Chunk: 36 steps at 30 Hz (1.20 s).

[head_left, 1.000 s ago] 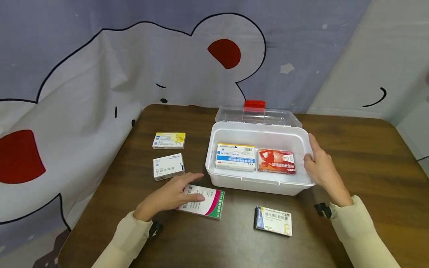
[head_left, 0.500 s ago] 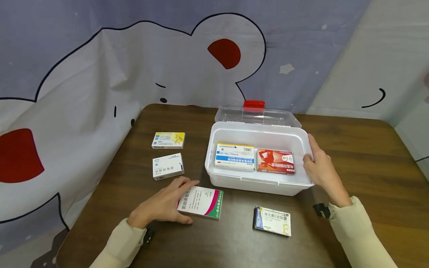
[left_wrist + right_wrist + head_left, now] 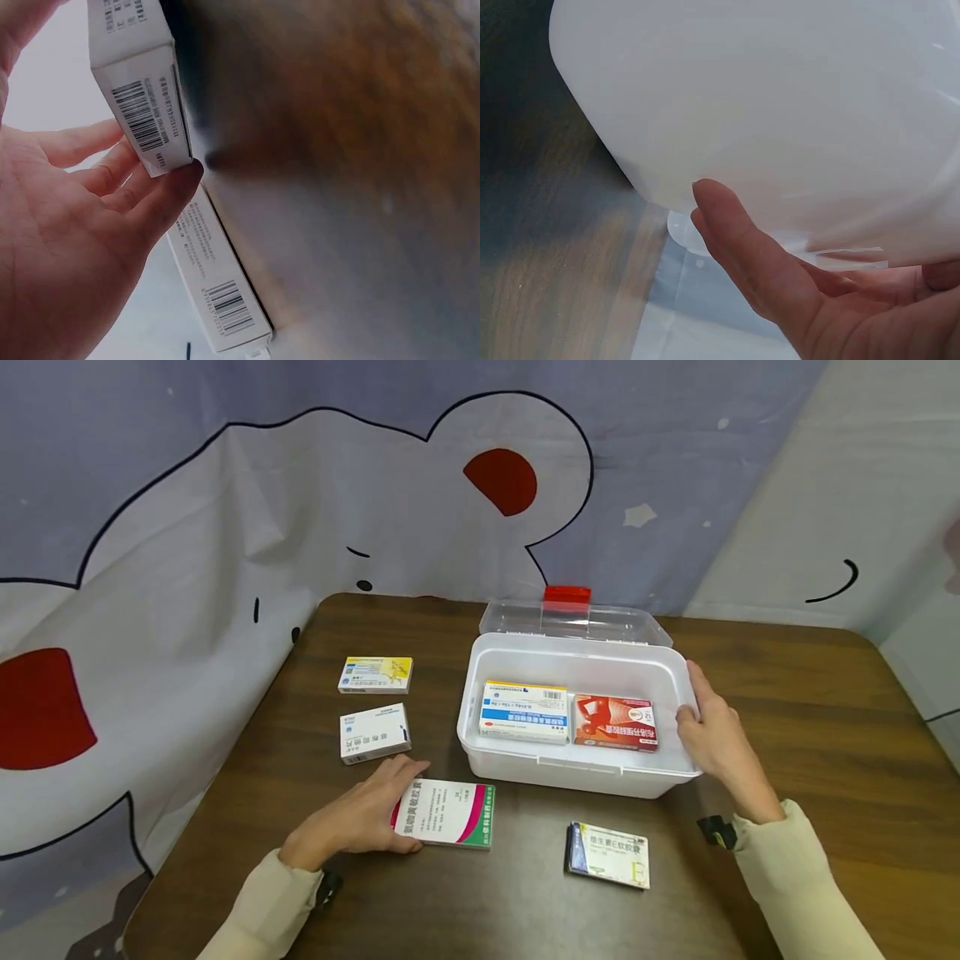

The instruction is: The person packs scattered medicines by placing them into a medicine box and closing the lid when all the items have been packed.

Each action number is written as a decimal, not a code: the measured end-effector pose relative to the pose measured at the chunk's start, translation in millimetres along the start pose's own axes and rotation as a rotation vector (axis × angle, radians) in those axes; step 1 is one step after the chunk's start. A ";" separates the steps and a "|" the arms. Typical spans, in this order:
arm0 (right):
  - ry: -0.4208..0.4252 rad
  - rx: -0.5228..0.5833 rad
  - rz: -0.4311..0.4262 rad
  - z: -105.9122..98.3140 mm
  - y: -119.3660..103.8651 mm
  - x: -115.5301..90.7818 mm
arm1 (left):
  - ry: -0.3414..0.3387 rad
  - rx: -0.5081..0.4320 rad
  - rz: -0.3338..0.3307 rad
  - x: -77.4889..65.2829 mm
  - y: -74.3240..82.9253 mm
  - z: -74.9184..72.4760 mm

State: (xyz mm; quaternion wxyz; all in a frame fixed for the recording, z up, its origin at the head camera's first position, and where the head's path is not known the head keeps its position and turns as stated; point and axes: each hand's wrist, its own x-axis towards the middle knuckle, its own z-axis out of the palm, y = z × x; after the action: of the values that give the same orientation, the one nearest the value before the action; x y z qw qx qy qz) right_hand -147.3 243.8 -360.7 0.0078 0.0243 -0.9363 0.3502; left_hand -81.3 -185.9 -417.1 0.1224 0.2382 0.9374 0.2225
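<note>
My left hand (image 3: pixel 358 817) grips the left end of a flat white medicine box (image 3: pixel 442 811) with a magenta stripe and a green band, thumb at the near edge and fingers at the far edge. In the left wrist view its barcoded end (image 3: pixel 142 112) sits against the fingers. A white plastic storage box (image 3: pixel 555 772) stands open behind it, and my right hand (image 3: pixel 716 733) holds its right wall, thumb over the rim and fingers outside. Inside lie a white-and-blue medicine box (image 3: pixel 525 712) and a red medicine box (image 3: pixel 615 722).
Left of the storage box lie a yellow-and-white medicine box (image 3: pixel 375 675) and a white medicine box (image 3: pixel 375 733). A vitamin E box (image 3: pixel 608 856) lies nearer the front. The clear lid (image 3: pixel 622 625) with its red latch (image 3: pixel 567 594) is folded back toward the curtain (image 3: pixel 300 510).
My left hand has moved left from over the green-banded medicine box and closed on its left end. The box has shifted slightly left. My right hand keeps its hold on the storage box.
</note>
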 end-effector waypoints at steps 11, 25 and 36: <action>0.010 0.015 0.004 0.5 -0.2 0.7 | 0.038 -0.014 0.059 -4.2 0.2 -5.1; 0.017 0.018 -0.012 0.7 -0.3 0.4 | 0.022 -0.027 0.048 -6.7 11.4 -12.8; 0.022 0.013 -0.003 1.4 1.1 0.8 | 0.036 -0.040 0.103 -13.5 25.6 -36.3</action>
State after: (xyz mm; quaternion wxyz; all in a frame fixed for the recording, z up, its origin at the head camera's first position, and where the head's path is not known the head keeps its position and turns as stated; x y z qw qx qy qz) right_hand -148.1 243.7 -362.4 0.0185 0.0217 -0.9338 0.3567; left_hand -71.9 -185.5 -371.6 0.0985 0.2795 0.9214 0.2516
